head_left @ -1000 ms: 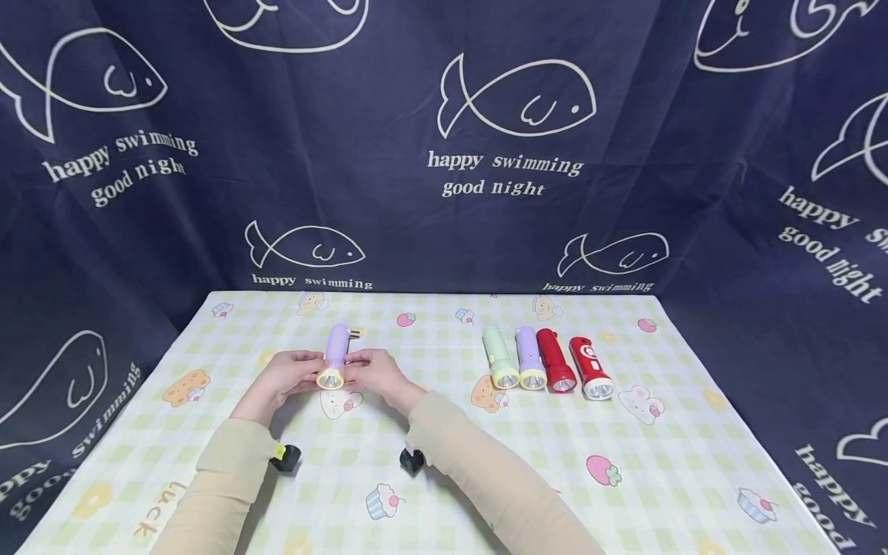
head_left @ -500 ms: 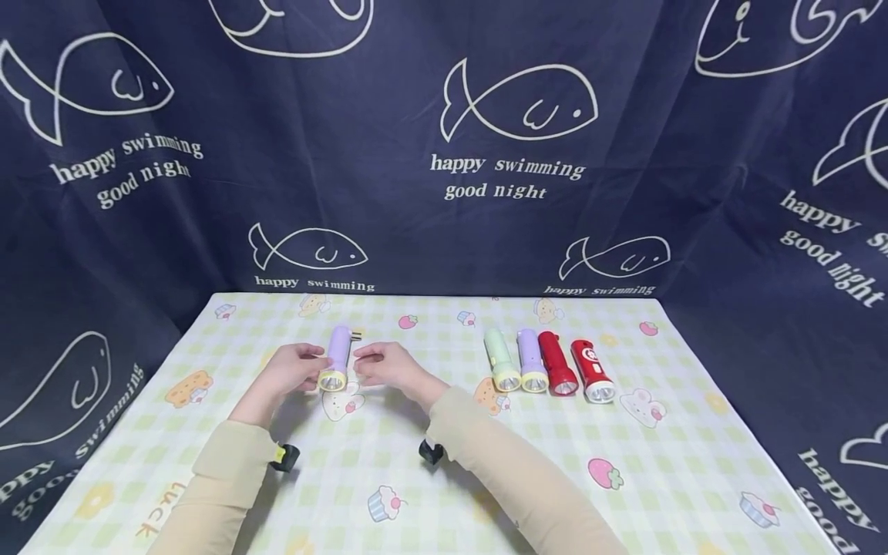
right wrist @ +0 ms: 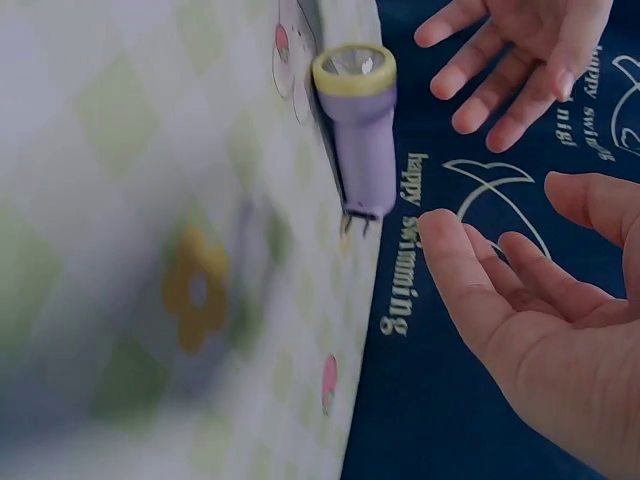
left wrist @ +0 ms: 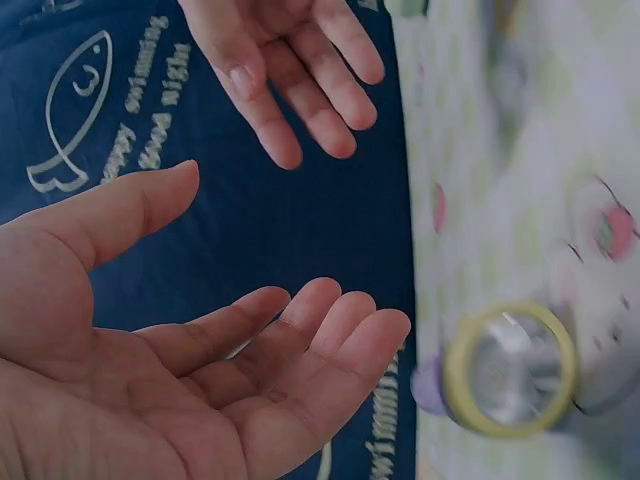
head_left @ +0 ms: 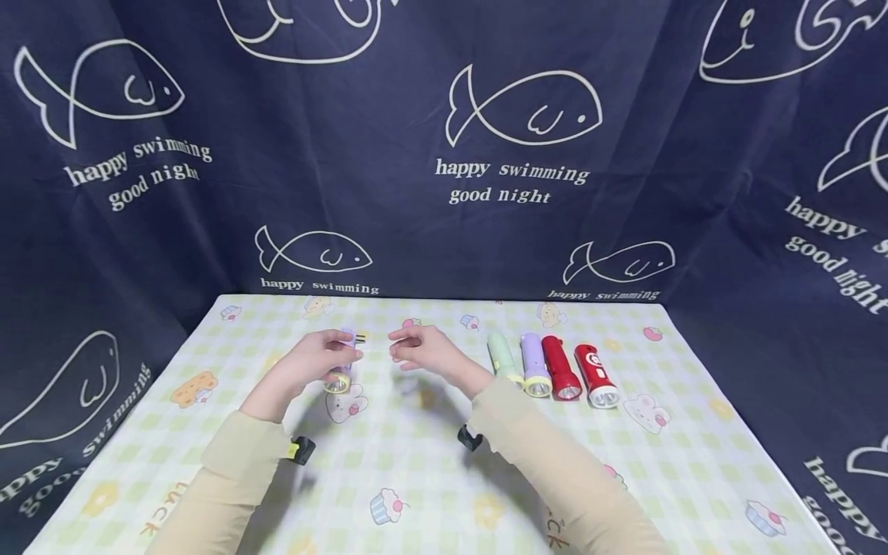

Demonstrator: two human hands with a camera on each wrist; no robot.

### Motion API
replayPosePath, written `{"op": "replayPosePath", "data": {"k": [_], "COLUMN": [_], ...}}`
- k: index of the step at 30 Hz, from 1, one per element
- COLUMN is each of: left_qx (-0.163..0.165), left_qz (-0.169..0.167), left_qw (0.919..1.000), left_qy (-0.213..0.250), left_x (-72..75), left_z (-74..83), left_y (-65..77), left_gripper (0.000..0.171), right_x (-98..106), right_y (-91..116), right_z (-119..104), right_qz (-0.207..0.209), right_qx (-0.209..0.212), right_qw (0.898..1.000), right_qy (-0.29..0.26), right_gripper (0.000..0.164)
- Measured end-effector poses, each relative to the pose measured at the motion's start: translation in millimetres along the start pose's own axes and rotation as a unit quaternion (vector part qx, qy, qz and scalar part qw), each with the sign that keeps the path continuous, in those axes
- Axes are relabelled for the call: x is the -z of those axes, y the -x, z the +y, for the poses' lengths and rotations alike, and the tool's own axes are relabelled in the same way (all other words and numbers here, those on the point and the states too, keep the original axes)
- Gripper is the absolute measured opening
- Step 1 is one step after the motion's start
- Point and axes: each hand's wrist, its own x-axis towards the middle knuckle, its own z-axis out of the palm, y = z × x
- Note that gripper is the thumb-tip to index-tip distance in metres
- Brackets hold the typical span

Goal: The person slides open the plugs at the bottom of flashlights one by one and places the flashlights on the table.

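A lavender flashlight with a yellow rim (right wrist: pixel 365 140) lies on the patterned cloth at left, its two plug prongs sticking out to the right. In the head view my left hand (head_left: pixel 315 361) hovers over it and covers most of its body; the left wrist view shows the fingers parted from it, holding nothing. My right hand (head_left: pixel 432 353) is raised over the cloth to the right of that flashlight, fingers relaxed and bare of any object. Both palms face each other across a gap in the right wrist view, where the left hand (right wrist: pixel 520 60) appears above the right.
A row of flashlights lies at right: a mint one (head_left: pixel 501 357), a second lavender one (head_left: pixel 533 358), a red one (head_left: pixel 559 366) and a red one with a white rim (head_left: pixel 595 374). A dark blue curtain (head_left: pixel 402 154) hangs behind the table's back edge.
Both hands have let go of the lavender flashlight and lifted. The right hand moved away to the right first; the left rose over the flashlight, which stays on the cloth.
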Motion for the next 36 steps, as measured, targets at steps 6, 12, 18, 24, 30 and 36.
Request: {"op": "replayPosePath", "data": {"k": [6, 12, 18, 24, 30, 36], "left_qx": [-0.026, -0.053, -0.069, -0.079, -0.070, -0.065], "left_qz": [-0.004, 0.020, 0.045, 0.054, 0.035, 0.019], "left_qw": [0.9996, 0.9983, 0.9966, 0.9947, 0.9963, 0.9960], "left_qy": [-0.012, -0.011, 0.004, 0.038, 0.036, 0.059], "left_x": [-11.8, -27.2, -48.1, -68.9, -86.8, -101.8], "left_z": [24.3, 37.2, 42.1, 48.6, 54.2, 55.8], "left_y": [0.2, -3.6, -11.3, -18.7, -27.8, -39.7], "left_gripper": [0.055, 0.050, 0.049, 0.047, 0.051, 0.055], "right_x": [26, 50, 74, 96, 109, 118], "right_y": [10, 23, 35, 44, 51, 57], "right_z": [-2, -4, -6, -3, 6, 13], "right_qz": [0.014, 0.037, 0.067, 0.089, 0.099, 0.123], "right_qx": [-0.003, 0.004, 0.019, 0.019, 0.005, -0.019], "right_qw": [0.999, 0.996, 0.991, 0.989, 0.989, 0.982], "right_qy": [0.036, 0.082, 0.112, 0.115, 0.112, 0.142], "right_gripper": [0.035, 0.035, 0.038, 0.037, 0.040, 0.038]}}
